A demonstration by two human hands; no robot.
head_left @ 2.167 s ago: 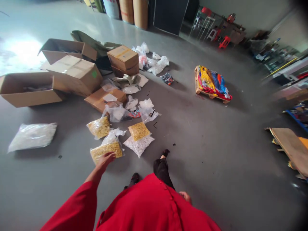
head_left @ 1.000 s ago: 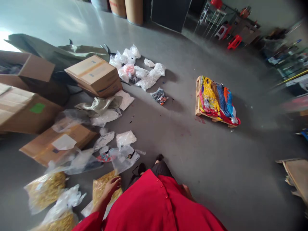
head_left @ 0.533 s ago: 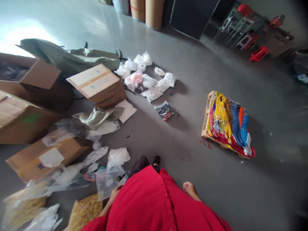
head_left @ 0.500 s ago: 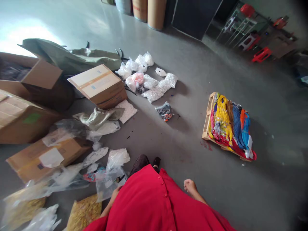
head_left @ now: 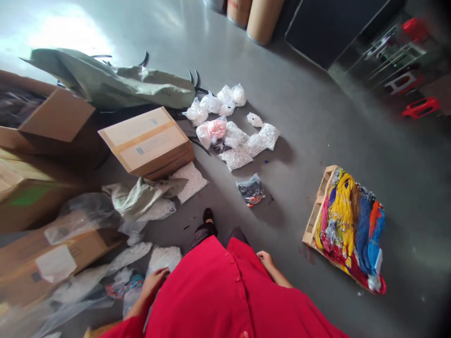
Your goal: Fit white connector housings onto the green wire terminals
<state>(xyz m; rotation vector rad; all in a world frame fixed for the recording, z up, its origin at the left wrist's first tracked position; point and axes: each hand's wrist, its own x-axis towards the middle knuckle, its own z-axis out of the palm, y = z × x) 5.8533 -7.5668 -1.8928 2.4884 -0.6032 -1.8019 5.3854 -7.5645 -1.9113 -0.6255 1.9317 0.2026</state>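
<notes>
My left hand (head_left: 156, 280) hangs low beside the red garment (head_left: 211, 295). Its fingers are blurred, and I cannot tell whether they hold anything. Close by it on the floor lies a white filled bag (head_left: 165, 258), with clear plastic below. On the other side, my right hand (head_left: 266, 259) hangs with its fingers curled in and nothing visible in them. Ahead of my feet, a clear bag of dark and orange parts (head_left: 251, 189) rests on the floor. To the right, a wooden pallet (head_left: 318, 206) bears bundles of yellow cords (head_left: 342, 202) and blue cords (head_left: 365, 230).
Cartons stand at the left, among them a taped box (head_left: 148, 141) and an open box (head_left: 56, 115). Several white bags (head_left: 243, 145) lie ahead, near a grey-green sack (head_left: 116, 84). Brown drums (head_left: 264, 21) and a red stool (head_left: 421, 108) are farther back.
The view has shifted, and the pallet and bags sit lower in it. One foot has come forward. My left hand has moved forward beside the white bag; my right hand stays curled at my side.
</notes>
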